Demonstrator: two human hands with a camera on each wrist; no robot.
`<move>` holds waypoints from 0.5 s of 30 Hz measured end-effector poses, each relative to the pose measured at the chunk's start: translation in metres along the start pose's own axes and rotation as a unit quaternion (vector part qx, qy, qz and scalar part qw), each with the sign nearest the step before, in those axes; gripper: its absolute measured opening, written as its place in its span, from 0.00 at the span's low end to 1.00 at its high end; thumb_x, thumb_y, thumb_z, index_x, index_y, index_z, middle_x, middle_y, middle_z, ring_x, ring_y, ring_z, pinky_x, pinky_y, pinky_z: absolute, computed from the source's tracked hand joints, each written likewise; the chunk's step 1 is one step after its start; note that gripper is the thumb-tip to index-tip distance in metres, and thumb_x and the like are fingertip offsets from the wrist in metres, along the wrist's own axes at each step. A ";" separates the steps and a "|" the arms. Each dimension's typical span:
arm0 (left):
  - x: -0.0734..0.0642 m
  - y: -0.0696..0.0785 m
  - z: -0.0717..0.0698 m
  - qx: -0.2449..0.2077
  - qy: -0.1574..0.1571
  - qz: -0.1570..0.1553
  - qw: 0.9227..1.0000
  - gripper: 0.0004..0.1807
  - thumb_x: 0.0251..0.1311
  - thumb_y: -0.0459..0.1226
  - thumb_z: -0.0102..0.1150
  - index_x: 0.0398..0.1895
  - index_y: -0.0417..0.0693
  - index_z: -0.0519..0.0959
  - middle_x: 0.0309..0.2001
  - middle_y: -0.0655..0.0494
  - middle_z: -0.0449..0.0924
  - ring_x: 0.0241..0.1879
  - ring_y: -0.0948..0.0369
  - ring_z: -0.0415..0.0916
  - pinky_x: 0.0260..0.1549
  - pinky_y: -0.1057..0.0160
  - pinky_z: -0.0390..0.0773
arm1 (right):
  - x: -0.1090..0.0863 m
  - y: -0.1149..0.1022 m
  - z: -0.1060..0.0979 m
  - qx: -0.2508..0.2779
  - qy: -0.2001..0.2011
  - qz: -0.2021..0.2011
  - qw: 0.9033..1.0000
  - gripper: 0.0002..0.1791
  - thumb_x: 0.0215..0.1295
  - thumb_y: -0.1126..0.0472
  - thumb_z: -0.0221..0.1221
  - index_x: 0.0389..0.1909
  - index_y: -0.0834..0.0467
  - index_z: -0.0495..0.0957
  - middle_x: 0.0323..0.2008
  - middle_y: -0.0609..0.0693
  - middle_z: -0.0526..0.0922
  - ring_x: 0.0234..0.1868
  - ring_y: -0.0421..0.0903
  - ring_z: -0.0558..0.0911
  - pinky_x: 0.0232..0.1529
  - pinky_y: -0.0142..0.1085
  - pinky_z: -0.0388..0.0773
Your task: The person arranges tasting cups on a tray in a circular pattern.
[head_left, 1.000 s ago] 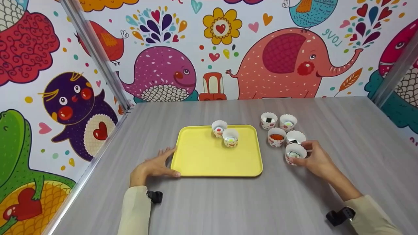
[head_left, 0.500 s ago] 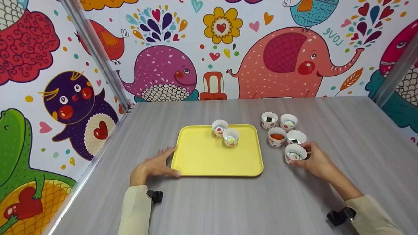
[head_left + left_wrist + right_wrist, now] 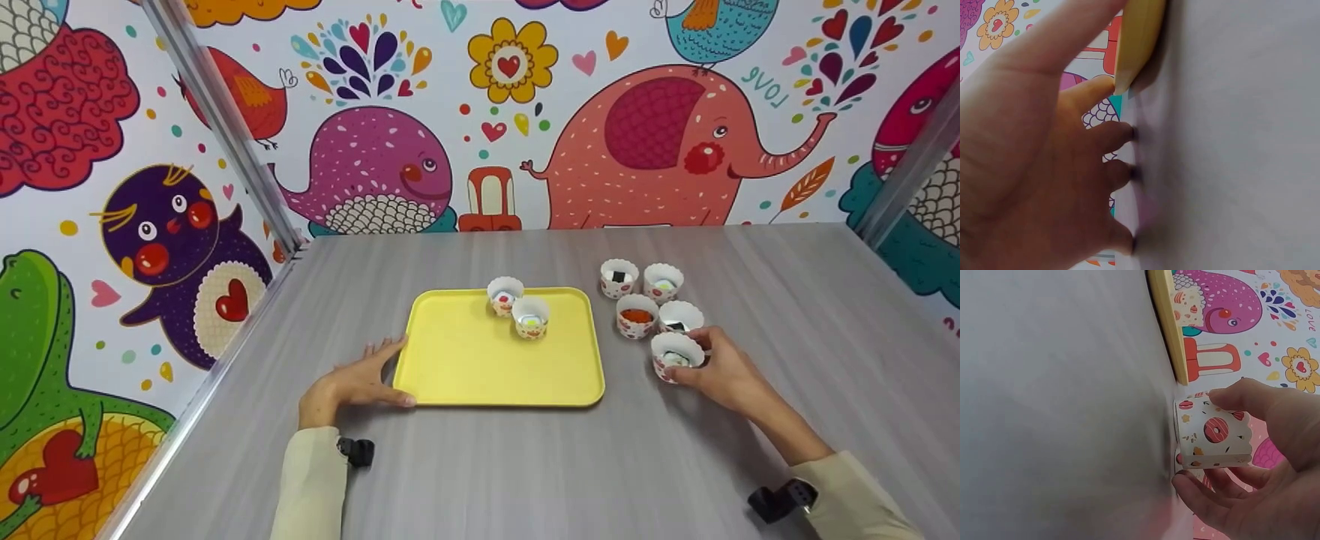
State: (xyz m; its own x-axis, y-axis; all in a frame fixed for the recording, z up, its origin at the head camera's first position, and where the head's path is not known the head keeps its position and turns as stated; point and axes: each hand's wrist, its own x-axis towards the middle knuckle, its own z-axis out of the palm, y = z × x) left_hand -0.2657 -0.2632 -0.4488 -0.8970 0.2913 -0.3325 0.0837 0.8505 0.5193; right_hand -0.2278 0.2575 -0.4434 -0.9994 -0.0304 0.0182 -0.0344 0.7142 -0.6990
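Lying centre frame, long axis left to right: yellow tray [image 3: 480, 375]. Left hand [image 3: 356, 379], spread wide, touching its left edge. Right hand [image 3: 724, 371], right of centre, pinching one donut-print paper cup [image 3: 1216, 430] near the tray's right edge, well apart from the left hand.

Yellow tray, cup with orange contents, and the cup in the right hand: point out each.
Yellow tray [image 3: 480, 369], head view: its bare base.
Cup with orange contents [image 3: 634, 331], head view: near wall.
Held cup [image 3: 1216, 432], right wrist view: doughnut-printed wall.
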 end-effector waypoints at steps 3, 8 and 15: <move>-0.001 0.000 0.000 0.000 0.001 0.001 1.000 0.67 0.44 0.61 0.75 0.82 0.53 0.45 0.81 0.38 0.37 0.79 0.36 0.29 0.62 0.17 0.31 | 0.001 -0.004 0.001 0.000 -0.001 -0.003 1.000 0.37 0.55 0.55 0.71 0.57 0.71 0.66 0.54 0.68 0.77 0.49 0.58 0.78 0.45 0.39 0.72; -0.001 0.000 0.001 -0.001 0.001 -0.002 1.000 0.67 0.44 0.62 0.75 0.82 0.54 0.45 0.81 0.39 0.37 0.80 0.36 0.30 0.62 0.17 0.31 | 0.001 -0.010 0.004 0.009 -0.003 -0.005 1.000 0.36 0.55 0.55 0.72 0.58 0.70 0.66 0.54 0.68 0.77 0.46 0.53 0.78 0.41 0.35 0.72; -0.001 0.000 0.000 0.001 0.001 0.000 1.000 0.66 0.45 0.62 0.74 0.82 0.54 0.45 0.81 0.38 0.37 0.79 0.36 0.30 0.62 0.17 0.31 | 0.003 -0.023 0.010 0.032 0.001 -0.017 0.999 0.35 0.55 0.58 0.72 0.57 0.69 0.66 0.53 0.65 0.76 0.47 0.53 0.79 0.40 0.30 0.73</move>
State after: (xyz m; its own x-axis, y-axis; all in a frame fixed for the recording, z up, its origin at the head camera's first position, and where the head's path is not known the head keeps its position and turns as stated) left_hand -0.2644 -0.2635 -0.4484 -0.8975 0.2907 -0.3317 0.0841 0.8510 0.5183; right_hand -0.2296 0.2338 -0.4350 -0.9977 -0.0523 0.0435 -0.0673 0.6672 -0.7419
